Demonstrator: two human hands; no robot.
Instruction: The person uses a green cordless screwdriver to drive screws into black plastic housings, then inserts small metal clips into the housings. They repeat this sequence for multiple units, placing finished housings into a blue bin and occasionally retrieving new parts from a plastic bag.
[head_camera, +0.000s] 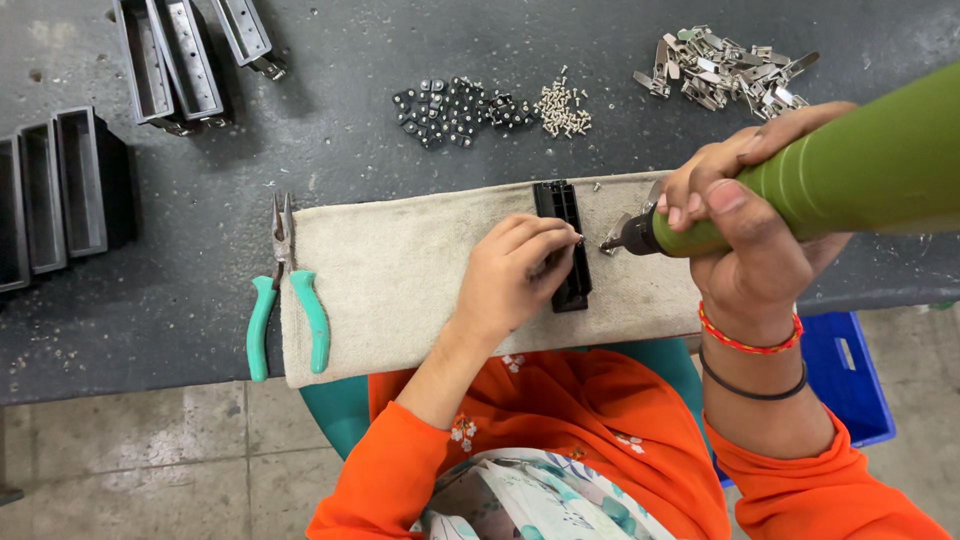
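Far left of the frame: open-topped black channel housings (60, 190), lined up side by side on the dark grey table (350, 140), with three more black housings (185, 55) angled in the upper left corner. Lower left of centre: long-nose pliers with teal handles (285, 290), lying closed, tips toward the top, right handle overlapping the left edge of a beige towel (400, 280) spread across the table's front edge. Upper centre: a heap of small black parts (455, 105), then just beside it a smaller heap of pale screws (562, 108). Centre: left hand (510, 275), fingers curled down, pressing on a narrow black plastic part (570, 255) that lies lengthwise, top to bottom, on the towel, fingertips pinched at its right edge (whatever sits under them too small to make out). Right of centre: right hand (750, 220) wrapped tightly round a green powered screwdriver (850, 170), bit tip aimed left and nearly meeting the left fingertips beside the black part. Upper right: a pile of bright metal clips (725, 65). Lower right, below the table edge: a blue crate (850, 370).
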